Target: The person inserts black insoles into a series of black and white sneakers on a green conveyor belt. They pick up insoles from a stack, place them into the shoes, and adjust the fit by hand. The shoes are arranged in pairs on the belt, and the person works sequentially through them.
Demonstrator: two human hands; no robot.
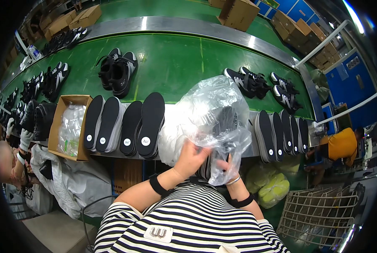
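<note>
A large clear plastic bag (214, 95) spreads over the table's near edge in front of me. My left hand (192, 159) is closed, pinching the bag's near edge. On the other side of the bunched plastic, my right hand (230, 168) is partly covered by it, its fingers closed on the film. Through the bag shows a dark shape (226, 120) that I cannot make out clearly. Stacked black insoles (153, 122) with white round stickers stand just left of the bag. More insole stacks (264, 135) line the edge to its right.
Black and white shoes (120, 74) sit in pairs on the green belt (167, 63), with others (247, 82) beyond the bag. An open cardboard box (87, 101) holds crumpled clear plastic. A gloved co-worker's hand (26, 139) is at far left. A wire rack (319, 215) stands lower right.
</note>
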